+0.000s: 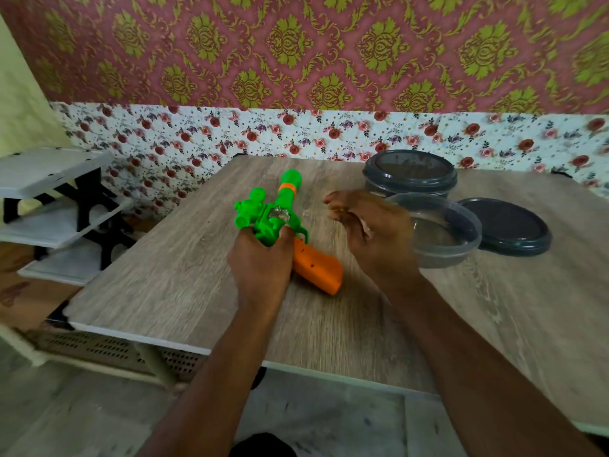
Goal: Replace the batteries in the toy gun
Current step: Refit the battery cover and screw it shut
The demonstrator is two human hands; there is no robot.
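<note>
Left hand (263,262) clamps our green-orange toy gun (286,232) on the table (184,275); right hand (372,232) hovers beside the gun, fingers loosely spread, empty.

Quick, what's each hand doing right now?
Left hand: closed around the toy gun.
Right hand: fingers loosely curled and blurred; holding something or not cannot be told.
</note>
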